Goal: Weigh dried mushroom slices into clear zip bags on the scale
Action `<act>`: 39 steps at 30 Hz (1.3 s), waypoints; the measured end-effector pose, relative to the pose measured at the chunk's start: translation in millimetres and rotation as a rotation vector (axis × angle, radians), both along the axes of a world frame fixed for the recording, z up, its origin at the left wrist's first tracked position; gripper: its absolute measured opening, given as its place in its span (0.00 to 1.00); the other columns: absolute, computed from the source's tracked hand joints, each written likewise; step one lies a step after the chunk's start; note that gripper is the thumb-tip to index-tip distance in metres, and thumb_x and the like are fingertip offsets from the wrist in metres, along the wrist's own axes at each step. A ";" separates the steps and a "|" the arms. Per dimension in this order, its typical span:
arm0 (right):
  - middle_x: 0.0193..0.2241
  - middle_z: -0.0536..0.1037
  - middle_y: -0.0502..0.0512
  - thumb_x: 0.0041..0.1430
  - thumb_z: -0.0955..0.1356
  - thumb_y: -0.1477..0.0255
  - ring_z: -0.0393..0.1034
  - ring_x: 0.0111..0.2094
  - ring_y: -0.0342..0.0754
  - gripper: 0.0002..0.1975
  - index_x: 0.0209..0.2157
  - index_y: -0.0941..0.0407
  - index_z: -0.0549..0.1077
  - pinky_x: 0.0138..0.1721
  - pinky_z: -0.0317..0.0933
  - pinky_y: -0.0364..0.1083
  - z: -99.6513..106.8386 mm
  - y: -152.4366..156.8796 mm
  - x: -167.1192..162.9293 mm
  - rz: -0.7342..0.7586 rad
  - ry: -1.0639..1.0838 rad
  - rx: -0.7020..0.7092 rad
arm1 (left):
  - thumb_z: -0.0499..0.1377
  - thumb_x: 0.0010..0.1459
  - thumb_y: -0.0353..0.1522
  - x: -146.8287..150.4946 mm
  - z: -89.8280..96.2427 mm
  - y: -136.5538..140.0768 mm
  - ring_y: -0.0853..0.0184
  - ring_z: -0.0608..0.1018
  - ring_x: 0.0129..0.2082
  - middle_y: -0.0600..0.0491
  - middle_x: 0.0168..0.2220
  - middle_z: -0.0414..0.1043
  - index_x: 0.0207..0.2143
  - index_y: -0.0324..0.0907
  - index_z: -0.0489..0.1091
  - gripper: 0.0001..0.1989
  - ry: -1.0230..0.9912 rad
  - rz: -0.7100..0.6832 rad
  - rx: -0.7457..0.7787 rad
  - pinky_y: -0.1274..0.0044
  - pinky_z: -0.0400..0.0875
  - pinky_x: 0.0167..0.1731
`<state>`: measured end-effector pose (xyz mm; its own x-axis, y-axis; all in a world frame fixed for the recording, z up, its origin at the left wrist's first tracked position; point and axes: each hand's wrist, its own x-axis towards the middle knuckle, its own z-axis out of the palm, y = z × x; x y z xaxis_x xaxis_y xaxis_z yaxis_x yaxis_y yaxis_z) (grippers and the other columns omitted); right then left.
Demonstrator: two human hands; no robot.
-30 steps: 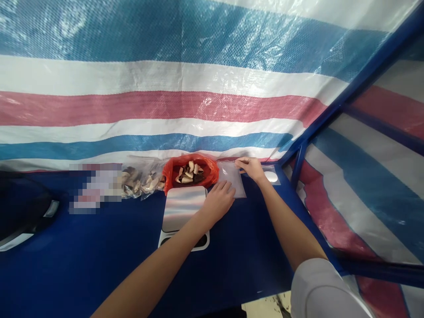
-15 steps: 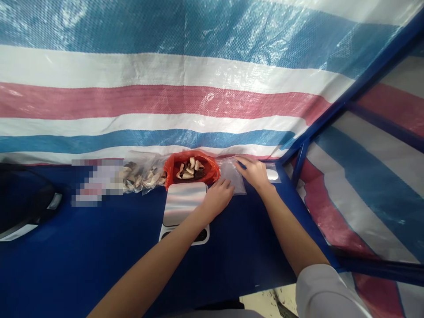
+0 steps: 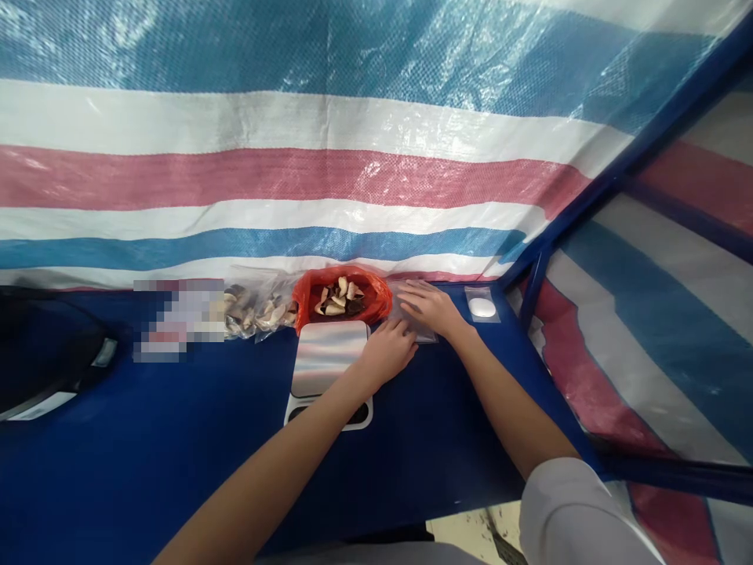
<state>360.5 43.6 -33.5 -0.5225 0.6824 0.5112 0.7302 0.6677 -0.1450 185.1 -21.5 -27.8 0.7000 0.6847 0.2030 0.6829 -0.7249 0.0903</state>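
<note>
A flat clear plastic bag [image 3: 427,338] lies on the blue table, mostly covered by my hands. At its near left edge, my left hand [image 3: 388,347] is closed with bent fingers on the plastic. My right hand [image 3: 434,308] lies over the bag's upper part, its fingers stretched out and apart. Just left of them sits an open red plastic bag [image 3: 376,302] holding pale and dark dried pieces [image 3: 340,298], perhaps mushroom. A white kitchen scale [image 3: 330,357] with a metal plate stands in front of it, partly under my left forearm.
Clear bags of similar pieces [image 3: 271,314] lie left of the red bag. A small clear packet with a white oval item [image 3: 482,307] is at the far right. A black object [image 3: 47,353] stands at left. Striped sheeting [image 3: 294,180] and a blue frame [image 3: 535,278] border the table [image 3: 176,439].
My right hand has moved left across the clear bag, its fingers now stretched flat over it. The packet with the white oval item is now uncovered. My left hand stays nearly in place.
</note>
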 end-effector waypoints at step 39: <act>0.52 0.80 0.54 0.68 0.65 0.70 0.70 0.60 0.53 0.14 0.50 0.51 0.79 0.61 0.66 0.53 0.7 -82.2 -7.7 -0.033 0.196 -0.142 | 0.52 0.69 0.36 -90.1 15.7 -28.8 0.56 0.75 0.56 0.44 0.53 0.76 0.51 0.41 0.74 0.15 -0.207 0.153 0.232 0.64 0.69 0.57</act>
<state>352.8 -38.6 -32.9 -0.3993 0.7697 0.4981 0.7000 0.6068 -0.3766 95.0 -50.2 -12.1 0.5207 0.6974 0.4924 0.7697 -0.6330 0.0827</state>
